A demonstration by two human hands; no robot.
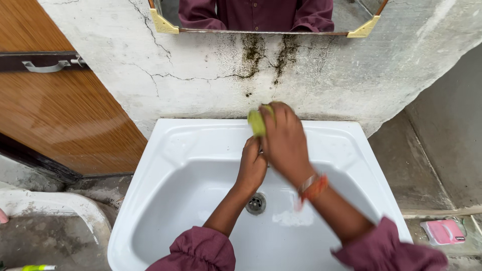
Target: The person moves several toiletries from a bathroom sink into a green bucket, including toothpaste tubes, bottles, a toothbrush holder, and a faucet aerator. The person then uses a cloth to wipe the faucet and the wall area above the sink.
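While the right hand pinches a green sponge at the sink back rim, the left hand curls closed beneath; scrubbing step, judged. Next needs steady pressure.

1. The single head view looks steeply down from above onto a white ceramic washbasin, from close range.
2. It faces the cracked plastered wall behind the washbasin's far edge, whose lower mirror edge crosses the top.

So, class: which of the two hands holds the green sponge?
The right hand, the one with the orange wristband, grips the sponge; the left hand sits below it, bare-wristed.
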